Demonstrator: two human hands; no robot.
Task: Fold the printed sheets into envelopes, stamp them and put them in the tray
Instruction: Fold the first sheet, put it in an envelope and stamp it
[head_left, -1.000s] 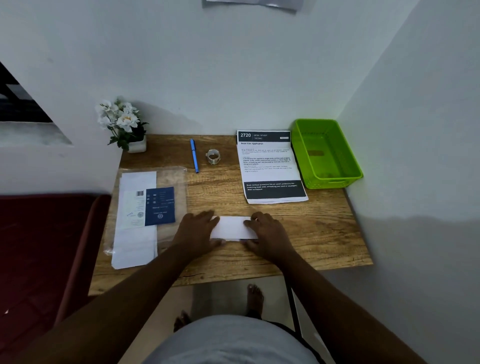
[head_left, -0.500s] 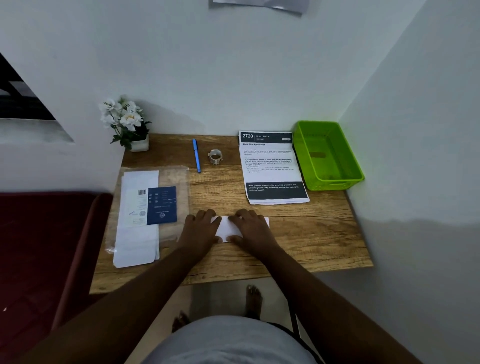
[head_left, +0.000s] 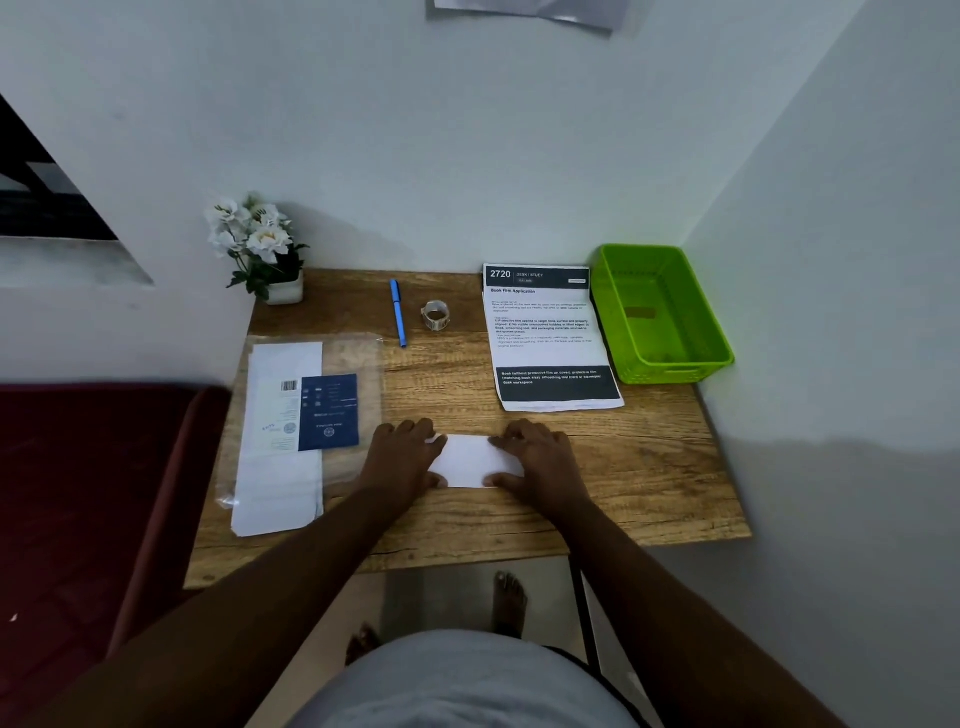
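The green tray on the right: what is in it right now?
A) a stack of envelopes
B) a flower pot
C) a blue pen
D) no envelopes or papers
D: the green tray shows only its bare bottom, while the folded white sheet lies on the desk under both hands.

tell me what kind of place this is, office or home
Probably a home study corner. A small wooden desk is tucked between plain walls, with a potted flower, a blue pen and a green tray. Bare feet show below the desk.
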